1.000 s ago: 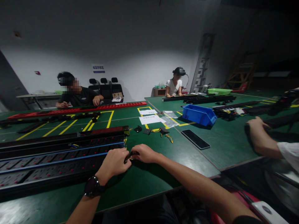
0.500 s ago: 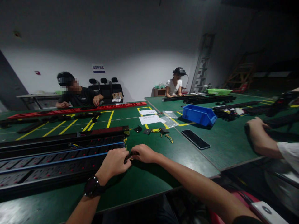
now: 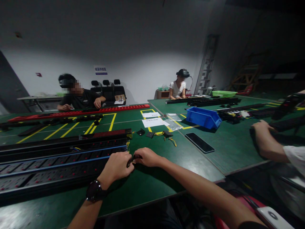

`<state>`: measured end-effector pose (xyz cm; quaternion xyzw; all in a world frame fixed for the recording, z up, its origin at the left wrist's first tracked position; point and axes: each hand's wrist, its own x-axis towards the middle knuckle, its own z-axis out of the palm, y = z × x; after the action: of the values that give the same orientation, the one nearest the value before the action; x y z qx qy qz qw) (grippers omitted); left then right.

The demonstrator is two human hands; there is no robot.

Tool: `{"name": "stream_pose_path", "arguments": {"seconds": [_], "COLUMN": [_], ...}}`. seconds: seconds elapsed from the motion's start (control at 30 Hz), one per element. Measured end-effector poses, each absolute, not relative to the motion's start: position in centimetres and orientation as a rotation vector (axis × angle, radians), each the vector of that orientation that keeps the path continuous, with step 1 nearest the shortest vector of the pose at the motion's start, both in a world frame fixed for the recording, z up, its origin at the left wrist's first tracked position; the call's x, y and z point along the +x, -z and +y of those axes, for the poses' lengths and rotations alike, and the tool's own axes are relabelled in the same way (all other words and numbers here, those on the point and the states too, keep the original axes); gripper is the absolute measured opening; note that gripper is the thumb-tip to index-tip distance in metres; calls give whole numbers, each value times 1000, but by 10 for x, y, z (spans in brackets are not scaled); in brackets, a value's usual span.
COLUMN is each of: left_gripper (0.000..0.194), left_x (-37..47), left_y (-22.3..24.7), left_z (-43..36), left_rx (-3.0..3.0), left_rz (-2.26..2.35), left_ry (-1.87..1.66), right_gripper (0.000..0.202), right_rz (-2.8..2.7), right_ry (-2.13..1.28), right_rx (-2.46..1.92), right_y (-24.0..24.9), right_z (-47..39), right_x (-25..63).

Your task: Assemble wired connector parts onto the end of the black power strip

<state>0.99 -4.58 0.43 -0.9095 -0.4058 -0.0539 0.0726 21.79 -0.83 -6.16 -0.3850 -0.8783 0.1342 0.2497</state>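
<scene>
My left hand (image 3: 116, 165), with a dark watch on its wrist, is closed at the right end of a long black strip of sockets (image 3: 78, 170) with red dots. Close against it, my right hand (image 3: 146, 156) is closed too, fingertips pinched. Between the two hands shows a small black part (image 3: 130, 161) with a yellowish tip; the fingers cover most of it, and its kind cannot be made out. Beyond my hands lie a small black bracket (image 3: 141, 131), black plates (image 3: 150, 134) and short yellow wires (image 3: 173, 141).
A phone (image 3: 199, 142) and a blue bin (image 3: 203, 117) are to the right. Paper sheets (image 3: 154, 122) and clear bags (image 3: 173, 123) lie further back. A co-worker's hand (image 3: 264, 135) is at the right; two people sit across the table behind a red rail (image 3: 119, 108) and black rails (image 3: 214, 101).
</scene>
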Motion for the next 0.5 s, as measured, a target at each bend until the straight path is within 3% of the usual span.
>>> {"name": "stream_pose_path", "arguments": {"seconds": [0.5], "left_gripper": [17], "left_x": [10], "left_y": [-6], "left_z": [-46], "left_rx": [-2747], "left_rz": [-1240], "left_ry": [176], "right_gripper": [15], "right_rz": [-2398], "right_ry": [-365], "right_rx": [-1045], "right_y": [61], "right_z": [-8], "right_x": [218]}}
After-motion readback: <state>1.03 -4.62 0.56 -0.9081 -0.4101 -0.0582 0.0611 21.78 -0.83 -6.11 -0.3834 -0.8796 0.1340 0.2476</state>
